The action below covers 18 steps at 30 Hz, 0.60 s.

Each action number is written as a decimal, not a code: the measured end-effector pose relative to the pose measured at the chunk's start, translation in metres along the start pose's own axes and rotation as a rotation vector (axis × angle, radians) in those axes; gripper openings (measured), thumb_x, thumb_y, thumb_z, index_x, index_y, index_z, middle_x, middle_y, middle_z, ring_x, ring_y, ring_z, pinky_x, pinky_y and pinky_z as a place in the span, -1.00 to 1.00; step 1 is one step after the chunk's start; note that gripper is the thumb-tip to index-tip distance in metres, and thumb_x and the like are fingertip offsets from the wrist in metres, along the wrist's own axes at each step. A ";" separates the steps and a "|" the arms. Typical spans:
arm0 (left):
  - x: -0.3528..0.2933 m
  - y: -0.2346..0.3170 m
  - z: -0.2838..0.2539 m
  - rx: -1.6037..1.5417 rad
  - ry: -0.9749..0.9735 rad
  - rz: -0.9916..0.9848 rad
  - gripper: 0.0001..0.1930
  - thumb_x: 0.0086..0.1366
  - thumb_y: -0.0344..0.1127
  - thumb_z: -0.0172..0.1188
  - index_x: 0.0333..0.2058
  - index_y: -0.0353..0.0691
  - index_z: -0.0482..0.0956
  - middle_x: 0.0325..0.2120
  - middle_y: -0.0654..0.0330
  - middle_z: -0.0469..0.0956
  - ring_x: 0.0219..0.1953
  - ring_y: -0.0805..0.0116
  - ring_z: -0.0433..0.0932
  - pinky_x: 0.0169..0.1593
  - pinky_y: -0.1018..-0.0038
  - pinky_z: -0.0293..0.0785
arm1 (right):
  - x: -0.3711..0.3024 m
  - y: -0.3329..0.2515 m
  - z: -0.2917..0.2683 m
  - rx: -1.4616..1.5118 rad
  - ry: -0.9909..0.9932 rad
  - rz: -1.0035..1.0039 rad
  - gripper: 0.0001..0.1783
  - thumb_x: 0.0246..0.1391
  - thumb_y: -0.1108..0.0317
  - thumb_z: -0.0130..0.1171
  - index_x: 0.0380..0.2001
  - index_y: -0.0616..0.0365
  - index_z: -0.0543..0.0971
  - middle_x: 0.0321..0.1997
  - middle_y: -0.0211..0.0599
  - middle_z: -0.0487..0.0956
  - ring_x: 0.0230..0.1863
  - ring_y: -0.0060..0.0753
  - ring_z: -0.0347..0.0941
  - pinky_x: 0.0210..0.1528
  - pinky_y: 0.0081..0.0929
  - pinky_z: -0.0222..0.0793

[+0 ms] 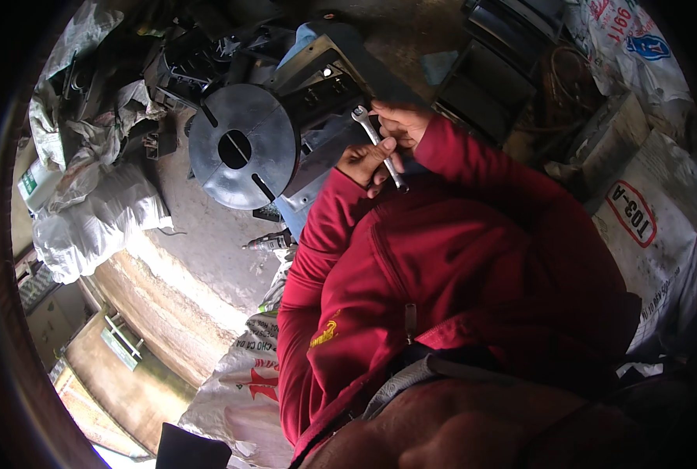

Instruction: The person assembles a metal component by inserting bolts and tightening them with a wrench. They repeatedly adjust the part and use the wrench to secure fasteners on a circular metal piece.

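1. Silver wrench (371, 133) slanted between both hands, in front of the red jacket (450, 250).
2. Left hand (364, 164) was closed around its shank, thumb across.
3. Right hand (405, 123) curled beside the upper end; I couldn't tell whether it held anything.
4. Grey slotted disc (272, 129) sat left of them, apart.

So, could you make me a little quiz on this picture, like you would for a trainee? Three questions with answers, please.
1. What tool does the left hand hold?
2. The hole in the middle of the grey disc is: A) square; B) round; C) star-shaped?
3. Fill in the colour: the person's jacket is mostly ___.

Key:
1. A wrench.
2. B.
3. Red.
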<state>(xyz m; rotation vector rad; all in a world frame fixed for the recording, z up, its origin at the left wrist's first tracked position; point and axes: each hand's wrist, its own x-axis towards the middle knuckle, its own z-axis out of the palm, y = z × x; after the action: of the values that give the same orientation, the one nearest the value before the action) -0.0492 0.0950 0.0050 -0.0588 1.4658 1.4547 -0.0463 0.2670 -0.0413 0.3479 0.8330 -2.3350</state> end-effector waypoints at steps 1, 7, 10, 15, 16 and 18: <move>-0.004 0.002 -0.009 -0.004 -0.013 -0.047 -0.49 0.24 0.12 0.12 -0.56 -0.27 0.57 -0.85 0.31 0.31 -0.89 0.58 0.20 -0.81 0.64 0.09 | -0.001 0.000 0.001 0.039 -0.013 -0.016 -0.68 0.22 0.03 -0.01 -0.37 0.06 0.41 -0.78 -0.66 0.12 -0.81 -0.74 -0.01 -0.78 -0.66 -0.06; -0.031 0.005 -0.028 0.051 0.097 0.000 -0.55 0.23 0.06 0.17 -0.64 -0.21 0.51 -0.86 0.37 0.31 -0.90 0.63 0.18 -0.81 0.69 0.02 | -0.004 0.003 0.012 0.121 0.034 -0.041 -0.77 0.26 0.13 -0.03 -0.39 0.01 0.40 -0.77 -0.70 0.09 -0.77 -0.81 -0.07 -0.76 -0.73 -0.16; -0.031 -0.005 -0.016 0.020 0.073 0.095 -0.52 0.25 0.08 0.12 -0.61 -0.23 0.51 -0.87 0.34 0.31 -0.90 0.60 0.23 -0.80 0.70 0.08 | -0.001 0.008 0.010 0.111 0.049 -0.087 -0.71 0.17 0.06 0.09 -0.31 0.06 0.44 -0.78 -0.73 0.11 -0.80 -0.84 -0.05 -0.79 -0.73 -0.21; -0.016 -0.010 -0.003 -0.081 0.041 0.048 -0.52 0.31 0.06 0.04 -0.50 -0.29 0.55 -0.84 0.21 0.39 -0.86 0.48 0.37 -0.78 0.65 0.22 | -0.001 0.005 0.014 0.067 0.109 -0.076 -0.63 0.16 0.00 0.09 -0.29 0.12 0.44 -0.79 -0.72 0.11 -0.81 -0.81 -0.06 -0.80 -0.73 -0.20; -0.011 -0.009 -0.001 -0.101 0.025 0.043 -0.52 0.31 0.07 0.03 -0.48 -0.31 0.55 -0.83 0.19 0.41 -0.85 0.47 0.39 -0.77 0.64 0.24 | -0.002 0.004 0.015 0.053 0.124 -0.069 -0.61 0.15 -0.01 0.08 -0.28 0.13 0.45 -0.80 -0.72 0.11 -0.82 -0.80 -0.06 -0.81 -0.71 -0.18; -0.004 -0.011 0.001 -0.123 -0.025 0.047 -0.52 0.33 0.04 0.00 -0.42 -0.35 0.54 -0.74 0.08 0.50 -0.77 0.36 0.50 -0.76 0.62 0.30 | -0.005 0.001 0.009 0.018 0.046 0.001 -0.55 0.17 -0.05 0.05 -0.23 0.16 0.45 -0.79 -0.66 0.15 -0.82 -0.74 -0.03 -0.81 -0.63 -0.08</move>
<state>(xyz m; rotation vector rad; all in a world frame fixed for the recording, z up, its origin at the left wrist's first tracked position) -0.0399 0.0908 -0.0002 -0.0823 1.3649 1.5771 -0.0418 0.2630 -0.0323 0.4112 0.8334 -2.3425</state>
